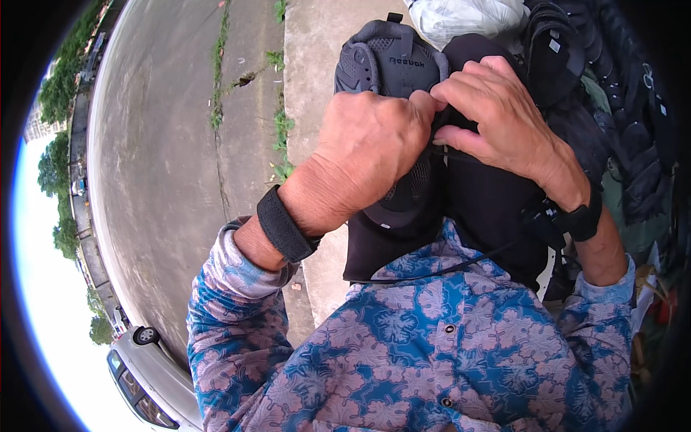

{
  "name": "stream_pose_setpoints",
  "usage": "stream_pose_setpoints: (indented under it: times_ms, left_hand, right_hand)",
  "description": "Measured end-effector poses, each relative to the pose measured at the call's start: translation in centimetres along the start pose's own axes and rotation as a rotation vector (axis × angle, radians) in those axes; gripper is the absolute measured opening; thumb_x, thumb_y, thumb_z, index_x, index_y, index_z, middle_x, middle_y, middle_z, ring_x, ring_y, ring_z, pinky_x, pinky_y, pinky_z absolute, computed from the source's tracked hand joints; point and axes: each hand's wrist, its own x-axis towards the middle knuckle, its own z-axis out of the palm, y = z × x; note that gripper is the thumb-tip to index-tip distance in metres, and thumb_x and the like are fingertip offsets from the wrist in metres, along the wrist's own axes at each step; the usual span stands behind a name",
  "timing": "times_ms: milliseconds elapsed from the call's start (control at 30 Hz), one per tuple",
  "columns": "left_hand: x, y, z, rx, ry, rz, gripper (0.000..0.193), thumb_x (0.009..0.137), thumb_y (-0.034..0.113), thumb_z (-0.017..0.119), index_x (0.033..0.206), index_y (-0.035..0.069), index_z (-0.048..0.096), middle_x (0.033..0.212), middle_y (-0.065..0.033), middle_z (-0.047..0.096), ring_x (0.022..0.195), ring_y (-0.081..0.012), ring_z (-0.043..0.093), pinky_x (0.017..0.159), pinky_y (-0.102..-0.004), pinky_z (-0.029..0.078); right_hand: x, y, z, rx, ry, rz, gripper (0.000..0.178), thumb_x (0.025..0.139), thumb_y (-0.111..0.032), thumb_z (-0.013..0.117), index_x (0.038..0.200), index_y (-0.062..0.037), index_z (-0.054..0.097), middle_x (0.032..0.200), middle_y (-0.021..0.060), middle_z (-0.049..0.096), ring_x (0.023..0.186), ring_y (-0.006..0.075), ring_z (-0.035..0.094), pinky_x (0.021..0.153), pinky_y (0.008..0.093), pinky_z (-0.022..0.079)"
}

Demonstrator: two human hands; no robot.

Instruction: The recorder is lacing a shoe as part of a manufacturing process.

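A dark grey shoe upper [403,68] with mesh panels and a pull loop at its top lies lengthwise over my lap. Across its middle is my left hand [378,140], fingers curled closed and thumb side to the right. At the shoe's right edge my right hand [493,119] bends inward, its forefinger tip pinched against my left thumb. The right thumb sits lower, beside a short thin dark strand. What the two hands grip between them is too small or hidden to tell. The shoe's middle is covered by my left hand.
Dark pieces like shoe uppers [554,43] are heaped at the right, by a white plastic bag [468,21]. A thin black cord [446,272] crosses my lap. Concrete ground [158,144] with weeds stretches left, and a silver car [155,381] stands at the lower left.
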Motion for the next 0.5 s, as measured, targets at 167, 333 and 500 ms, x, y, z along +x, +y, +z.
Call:
stream_pose_setpoints:
  times_ms: [167,333,500]
  left_hand:
    - [0.4,-5.8,-2.7,0.277,0.207,-0.109,0.008,0.092,0.019,0.064,0.097,0.013,0.068,0.076,-0.012,0.069,0.069,-0.0312,0.069,0.059,-0.0388,0.054]
    - [-0.3,-6.8,-0.4,0.113,0.236,-0.181,0.01,0.092,0.016,0.065,0.1,0.012,0.068,0.08,-0.0117,0.07,0.073,-0.031,0.07,0.063,-0.0372,0.055]
    - [-1.9,-8.1,1.2,0.045,0.357,-0.213,0.008,0.091,0.02,0.063,0.097,0.017,0.068,0.069,-0.0142,0.065,0.066,-0.0347,0.067,0.057,-0.0425,0.052]
  right_hand:
    - [0.0,-0.7,-0.6,0.067,-0.083,0.101,0.021,0.075,-0.019,0.078,0.085,-0.0102,0.062,0.078,0.003,0.061,0.083,0.0217,0.057,0.081,0.0363,0.037]
    - [1.0,-0.2,0.3,0.104,-0.025,0.108,0.015,0.079,-0.017,0.074,0.081,-0.0097,0.06,0.074,0.0049,0.06,0.079,0.0244,0.058,0.081,0.0379,0.038]
    - [0.4,-1.5,-0.6,0.005,0.018,0.09,0.014,0.082,-0.013,0.071,0.082,-0.0074,0.058,0.075,0.0078,0.06,0.078,0.0284,0.058,0.079,0.0399,0.042]
